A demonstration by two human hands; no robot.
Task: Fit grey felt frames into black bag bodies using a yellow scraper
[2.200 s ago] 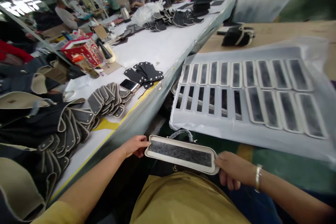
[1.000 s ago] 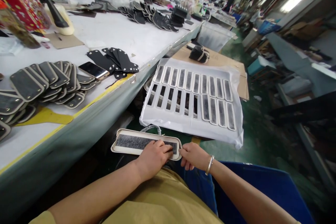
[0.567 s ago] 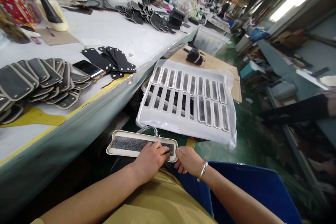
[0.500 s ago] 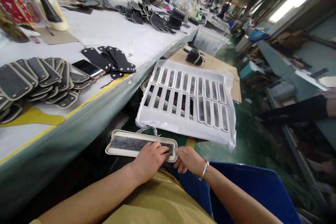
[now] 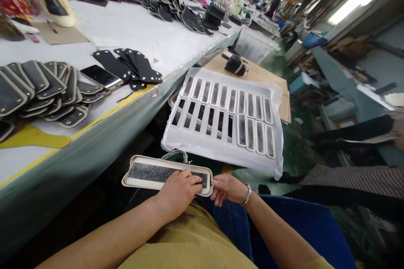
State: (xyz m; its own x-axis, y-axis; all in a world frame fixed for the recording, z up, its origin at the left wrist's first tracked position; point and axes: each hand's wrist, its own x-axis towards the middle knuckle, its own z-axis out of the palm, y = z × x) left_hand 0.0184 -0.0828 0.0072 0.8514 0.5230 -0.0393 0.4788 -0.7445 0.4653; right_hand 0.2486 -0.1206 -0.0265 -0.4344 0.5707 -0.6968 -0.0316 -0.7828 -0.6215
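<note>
A long tray-like piece [image 5: 145, 172] with a cream rounded rim and a dark speckled strip along its middle lies across my lap. My left hand [image 5: 179, 191] rests over its right half, fingers bent and pressing on the strip. Part of the strip is hidden beneath those fingers. At the piece's right end my right hand [image 5: 229, 189] pinches at the rim between thumb and forefinger, the other fingers curled. Whether a small thread or the rim itself is in that pinch is too small to tell. A clear twisted plastic strip [image 5: 175, 154] shows behind the piece.
Ahead stands a white-covered board [image 5: 202, 136] with slots and rows of dark cream-edged strips. On the left table [image 5: 120, 21] are stacked grey panels [image 5: 38, 80], a phone [image 5: 101, 76] and black pieces [image 5: 139, 65]. A blue bin [image 5: 299, 227] sits at my right. Someone's checked sleeve [image 5: 350, 180] shows at right.
My view has shifted slightly. The right hand has drawn a little away from the piece's end, fingers still pinched. A checked sleeve has come into view at the right.
</note>
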